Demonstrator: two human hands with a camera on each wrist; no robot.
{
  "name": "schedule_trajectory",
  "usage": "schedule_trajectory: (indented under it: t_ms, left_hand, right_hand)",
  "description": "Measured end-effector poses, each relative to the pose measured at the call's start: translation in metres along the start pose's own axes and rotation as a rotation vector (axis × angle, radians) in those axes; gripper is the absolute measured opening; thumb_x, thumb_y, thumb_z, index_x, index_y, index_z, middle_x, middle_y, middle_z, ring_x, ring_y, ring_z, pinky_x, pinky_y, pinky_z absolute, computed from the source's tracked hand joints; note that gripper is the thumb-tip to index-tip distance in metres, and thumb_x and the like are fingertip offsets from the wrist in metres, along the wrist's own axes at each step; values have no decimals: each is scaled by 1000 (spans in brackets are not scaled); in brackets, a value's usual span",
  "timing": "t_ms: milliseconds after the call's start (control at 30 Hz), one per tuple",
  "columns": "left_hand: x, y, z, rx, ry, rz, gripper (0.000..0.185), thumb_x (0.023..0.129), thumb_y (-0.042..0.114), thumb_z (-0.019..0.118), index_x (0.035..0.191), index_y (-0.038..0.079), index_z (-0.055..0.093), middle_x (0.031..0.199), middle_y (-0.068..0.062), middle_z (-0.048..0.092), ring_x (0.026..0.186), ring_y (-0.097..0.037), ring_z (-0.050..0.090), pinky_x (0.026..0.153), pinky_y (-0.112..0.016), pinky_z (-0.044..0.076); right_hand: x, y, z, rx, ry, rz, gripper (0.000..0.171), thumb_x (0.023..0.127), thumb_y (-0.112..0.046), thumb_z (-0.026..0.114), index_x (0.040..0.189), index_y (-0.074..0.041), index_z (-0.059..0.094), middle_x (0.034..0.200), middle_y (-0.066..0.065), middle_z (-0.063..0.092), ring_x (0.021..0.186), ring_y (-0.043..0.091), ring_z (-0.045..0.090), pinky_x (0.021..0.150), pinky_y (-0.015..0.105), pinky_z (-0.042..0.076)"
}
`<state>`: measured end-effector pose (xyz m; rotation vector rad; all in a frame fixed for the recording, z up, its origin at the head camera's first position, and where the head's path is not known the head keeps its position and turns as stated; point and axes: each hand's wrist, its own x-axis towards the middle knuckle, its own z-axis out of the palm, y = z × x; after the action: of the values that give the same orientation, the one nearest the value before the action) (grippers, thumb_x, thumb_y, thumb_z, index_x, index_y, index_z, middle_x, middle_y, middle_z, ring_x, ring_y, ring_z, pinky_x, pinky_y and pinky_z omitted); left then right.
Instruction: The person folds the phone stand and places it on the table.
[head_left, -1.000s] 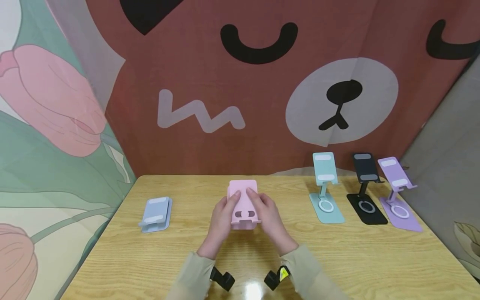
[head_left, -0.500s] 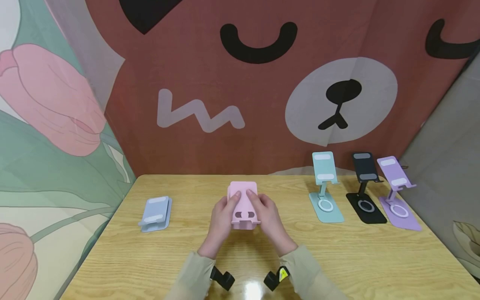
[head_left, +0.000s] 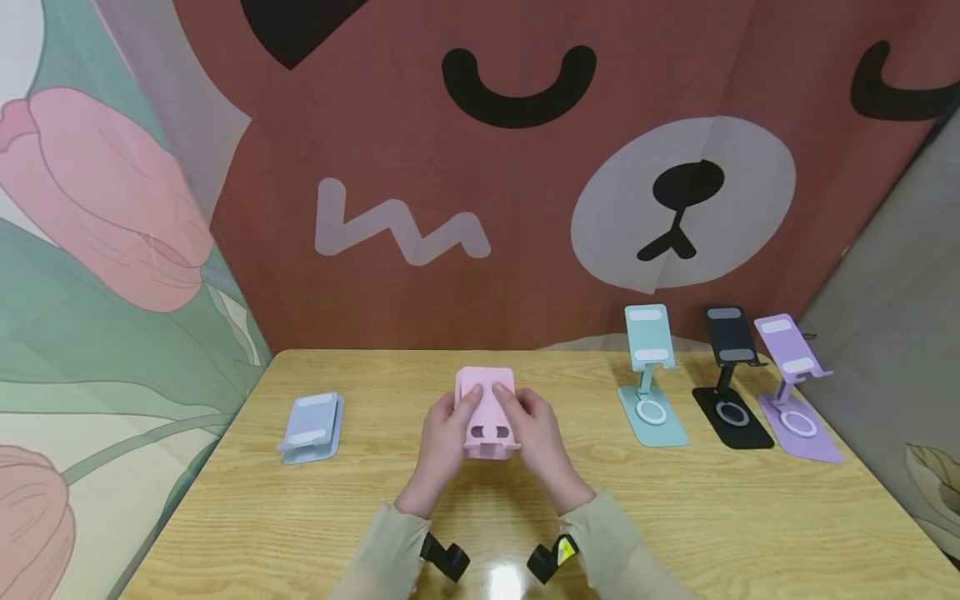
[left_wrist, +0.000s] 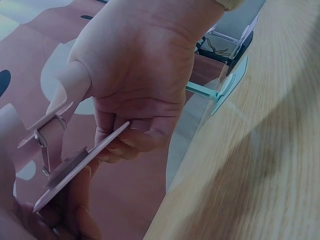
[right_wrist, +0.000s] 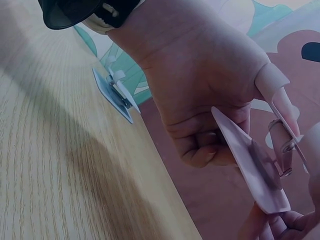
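Observation:
A pink phone stand [head_left: 487,402] is held just above the middle of the wooden table [head_left: 675,517], its base plate facing me. My left hand [head_left: 442,440] grips its left side with the thumb on top, and my right hand [head_left: 543,443] grips its right side the same way. In the left wrist view the right hand [left_wrist: 140,75] pinches the pink plate [left_wrist: 80,161] from above, with the left hand's fingers [left_wrist: 65,220] below. In the right wrist view the left hand [right_wrist: 200,85] curls round the pink stand [right_wrist: 255,172], its hinge partly open.
A light blue stand [head_left: 311,427] lies folded on the table's left. At the right stand a teal stand [head_left: 648,375], a black stand [head_left: 731,379] and a purple stand [head_left: 791,387], all opened upright. Printed cloth backdrops [head_left: 480,167] close the back and left.

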<state>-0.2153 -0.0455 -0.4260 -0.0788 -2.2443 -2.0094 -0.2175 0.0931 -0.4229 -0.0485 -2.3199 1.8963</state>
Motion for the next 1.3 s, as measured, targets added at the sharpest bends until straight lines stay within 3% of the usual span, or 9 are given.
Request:
schedule_trajectory:
  t_ms: [867, 1300]
  left_hand:
    - [0, -4, -1, 22, 38, 6, 40, 102, 35, 62, 105, -4, 68, 80, -8, 67, 69, -16, 62, 61, -29, 53]
    - [-1, -3, -3, -54, -29, -19, 41, 104, 34, 60, 114, -6, 65, 86, -9, 68, 74, -15, 64, 65, -28, 55]
  right_hand:
    - [1, 9, 2, -31, 17, -30, 37, 100, -38, 66, 98, -1, 67, 83, 6, 62, 76, 18, 57, 65, 29, 48]
    - [1, 14, 3, -64, 15, -24, 41, 100, -42, 64, 102, -1, 68, 87, 7, 63, 79, 18, 57, 67, 30, 48]
